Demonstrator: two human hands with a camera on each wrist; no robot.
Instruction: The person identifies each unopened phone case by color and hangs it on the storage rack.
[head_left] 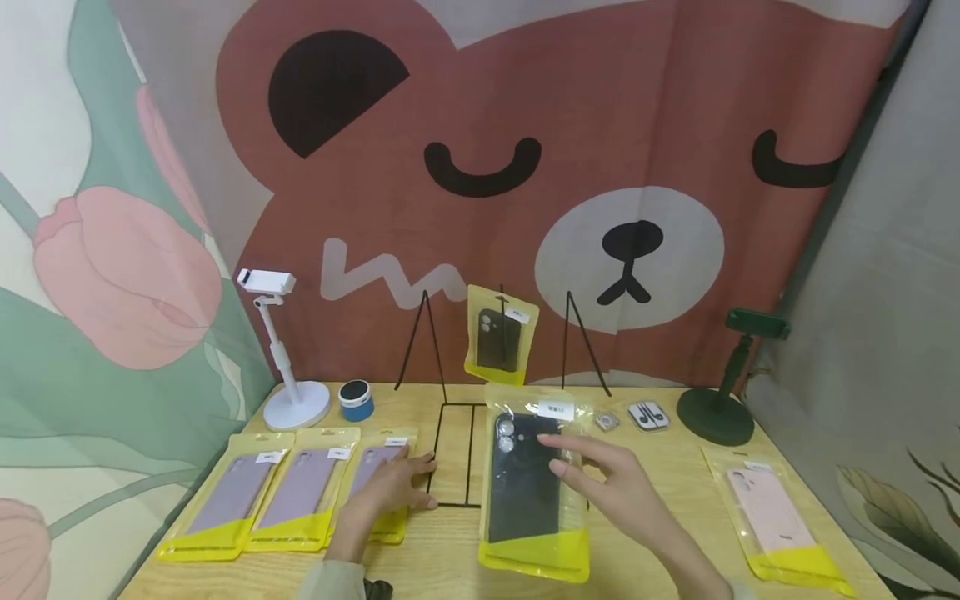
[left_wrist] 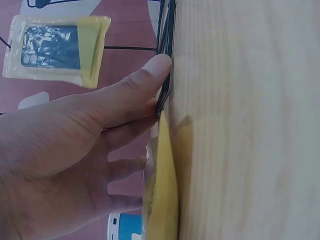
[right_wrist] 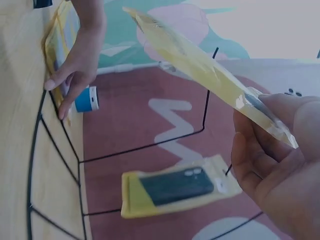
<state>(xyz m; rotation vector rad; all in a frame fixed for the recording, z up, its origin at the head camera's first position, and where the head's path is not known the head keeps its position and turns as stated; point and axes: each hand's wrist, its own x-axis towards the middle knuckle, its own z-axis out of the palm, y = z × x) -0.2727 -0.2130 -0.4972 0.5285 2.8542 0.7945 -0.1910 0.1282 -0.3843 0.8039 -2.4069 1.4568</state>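
Observation:
My right hand (head_left: 622, 487) pinches a yellow-and-clear pouch holding a black phone case (head_left: 525, 492), raised in front of the wire display rack (head_left: 470, 454). In the right wrist view, that pouch (right_wrist: 200, 70) appears edge-on and tilted. My left hand (head_left: 390, 487) lies low beside the rack's base, its thumb and a fingertip touching the black wire. Its other fingers extend over the nearest pouch with a purple phone case (head_left: 367, 467). The left wrist view shows the thumb (left_wrist: 157, 67) against the wire. Another pouched black phone case (head_left: 498, 342) hangs on the rack behind.
Two more pouched purple phone cases (head_left: 296, 492) (head_left: 228, 496) lie at left. A white phone stand (head_left: 296, 406) and blue speaker (head_left: 356, 402) stand behind. At right are a green phone stand (head_left: 716, 417), boxed earphones (head_left: 648, 416) and a pouched pink phone case (head_left: 772, 508).

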